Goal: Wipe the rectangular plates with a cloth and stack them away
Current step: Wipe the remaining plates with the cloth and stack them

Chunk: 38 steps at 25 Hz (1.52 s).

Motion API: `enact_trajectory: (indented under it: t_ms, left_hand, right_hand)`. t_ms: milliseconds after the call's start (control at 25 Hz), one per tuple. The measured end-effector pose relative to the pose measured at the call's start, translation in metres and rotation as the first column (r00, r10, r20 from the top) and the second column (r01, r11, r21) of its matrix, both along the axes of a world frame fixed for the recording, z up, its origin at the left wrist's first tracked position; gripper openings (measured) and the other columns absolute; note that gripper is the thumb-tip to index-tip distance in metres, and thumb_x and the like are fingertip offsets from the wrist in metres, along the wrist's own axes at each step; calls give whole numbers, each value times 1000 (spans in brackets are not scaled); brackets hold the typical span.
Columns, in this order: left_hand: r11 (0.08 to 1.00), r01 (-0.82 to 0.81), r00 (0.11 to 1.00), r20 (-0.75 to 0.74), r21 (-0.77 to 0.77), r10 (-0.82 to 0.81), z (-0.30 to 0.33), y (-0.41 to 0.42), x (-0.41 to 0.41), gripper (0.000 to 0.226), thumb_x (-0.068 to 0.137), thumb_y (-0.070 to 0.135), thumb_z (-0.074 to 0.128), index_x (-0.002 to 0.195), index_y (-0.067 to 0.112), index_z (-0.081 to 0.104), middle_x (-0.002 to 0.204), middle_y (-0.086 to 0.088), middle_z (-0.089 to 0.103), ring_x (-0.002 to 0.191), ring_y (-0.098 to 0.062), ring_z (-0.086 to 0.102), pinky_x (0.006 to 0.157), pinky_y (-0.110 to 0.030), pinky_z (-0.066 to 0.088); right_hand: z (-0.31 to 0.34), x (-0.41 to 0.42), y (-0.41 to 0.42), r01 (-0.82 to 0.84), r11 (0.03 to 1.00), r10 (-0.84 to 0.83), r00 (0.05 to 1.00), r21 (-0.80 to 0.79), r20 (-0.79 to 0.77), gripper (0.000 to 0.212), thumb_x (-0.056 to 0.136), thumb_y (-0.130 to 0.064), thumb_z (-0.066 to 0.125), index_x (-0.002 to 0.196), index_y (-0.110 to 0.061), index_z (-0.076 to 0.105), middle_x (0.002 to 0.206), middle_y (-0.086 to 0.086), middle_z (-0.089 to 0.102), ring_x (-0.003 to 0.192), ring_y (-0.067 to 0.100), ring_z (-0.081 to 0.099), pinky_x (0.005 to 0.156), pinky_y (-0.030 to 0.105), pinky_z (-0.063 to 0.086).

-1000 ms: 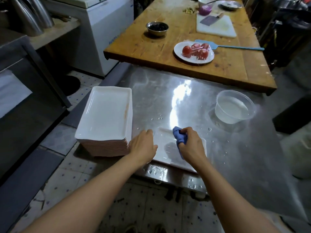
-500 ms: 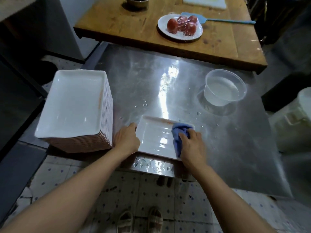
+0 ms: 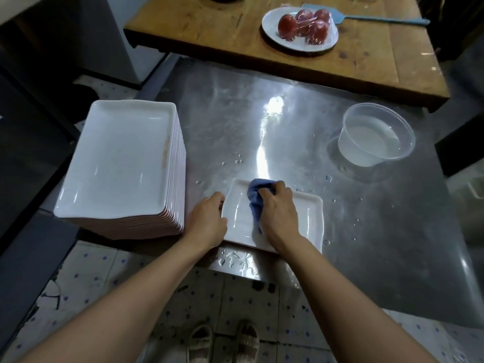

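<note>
Both forearms bare, extended forward, converging toward centre. Left hand (image 3: 207,221): palm down, fingers curled over left edge of plate (image 3: 309,221), thumb on near side. Right hand (image 3: 277,213): knuckles up, fingers bunched in closed grip on cloth (image 3: 255,197), pressing it onto plate. Wrists near level.

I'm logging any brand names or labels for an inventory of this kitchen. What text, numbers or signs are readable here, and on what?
None can be read.
The top plate of the stack of plates bears an orange mark along its right rim, too blurred to tell whether it is lettering.
The plate being wiped, the blue cloth, the clear plastic tub and the wrapped tomatoes show no lettering.
</note>
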<state>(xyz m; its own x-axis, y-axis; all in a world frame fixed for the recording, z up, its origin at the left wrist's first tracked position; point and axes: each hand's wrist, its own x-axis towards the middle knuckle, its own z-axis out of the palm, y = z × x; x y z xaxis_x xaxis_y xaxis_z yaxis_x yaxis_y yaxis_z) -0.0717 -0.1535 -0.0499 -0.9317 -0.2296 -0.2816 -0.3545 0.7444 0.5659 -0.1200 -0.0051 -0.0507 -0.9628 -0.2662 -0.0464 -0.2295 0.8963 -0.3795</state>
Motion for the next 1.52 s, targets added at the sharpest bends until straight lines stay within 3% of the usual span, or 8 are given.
enact_trajectory:
  t_ms: [320, 440, 680, 800, 1000, 1200, 1400, 1520]
  left_hand:
    - [998, -11, 999, -40, 57, 13, -6, -4, 4, 30, 84, 16, 60, 113, 21, 54, 89, 4, 56, 89, -23, 56, 67, -27, 36]
    - [988, -38, 997, -57, 152, 47, -6, -6, 8, 31, 86, 14, 58, 115, 24, 58, 80, 9, 53, 76, -15, 51, 54, -17, 31]
    - [983, -63, 996, -50, 170, 72, -2, -2, 12, 34, 85, 4, 49, 114, 18, 61, 97, -5, 63, 90, -26, 57, 76, -35, 46]
    - [995, -46, 999, -3, 91, 46, -1, 4, 10, 33, 85, 7, 49, 115, 19, 57, 103, -6, 63, 95, -30, 57, 81, -38, 48]
    - [998, 49, 997, 57, -49, -46, 2, 14, 5, 45, 83, 3, 43, 126, 13, 45, 120, -15, 53, 105, -36, 54, 89, -46, 46]
    - [970, 96, 992, 104, -222, -74, 6, 16, 3, 45, 81, 5, 44, 124, 17, 46, 121, -11, 51, 104, -34, 55, 82, -40, 48]
    - [948, 115, 989, 127, -298, -80, 7, 18, -1, 45, 81, 5, 45, 124, 15, 44, 121, -13, 51, 107, -36, 54, 81, -38, 43]
    - [948, 98, 992, 108, -303, -67, 5, 21, -1, 46, 80, 6, 45, 125, 13, 45, 119, -15, 52, 106, -37, 54, 82, -37, 41]
  right_hand:
    - [7, 2, -22, -140, 961, 171, 978, -239, 117, 33, 83, -4, 58, 115, -5, 65, 122, 20, 50, 109, 37, 46, 93, 41, 40]
    - [3, 18, -10, -259, 953, 283, 948, -158, 149, 33, 82, -19, 67, 114, -12, 67, 124, 14, 52, 110, 32, 47, 90, 38, 43]
    - [9, 36, 1, -378, 925, 375, 897, -34, 236, 36, 89, -24, 58, 124, -27, 60, 131, 6, 45, 118, 28, 40, 92, 34, 34]
    - [13, 44, 13, -404, 914, 387, 896, 39, 217, 35, 91, -23, 54, 125, -29, 57, 132, 3, 44, 116, 25, 39, 87, 34, 28]
    - [17, 51, 73, -237, 955, 207, 963, 180, 173, 32, 88, -17, 49, 117, -29, 56, 129, -1, 45, 115, 21, 40, 87, 34, 25]
    - [14, 27, 93, -177, 943, 165, 984, 282, 63, 29, 89, -21, 53, 118, -20, 56, 126, 6, 48, 111, 25, 45, 90, 33, 32]
    - [12, -2, 79, -82, 980, 86, 996, 183, -15, 26, 95, -25, 44, 114, -11, 55, 122, 13, 48, 96, 28, 46, 73, 27, 27]
    - [9, 15, 80, -189, 940, 203, 979, 283, -20, 31, 94, -23, 44, 122, -12, 51, 128, 14, 45, 104, 30, 46, 74, 32, 34]
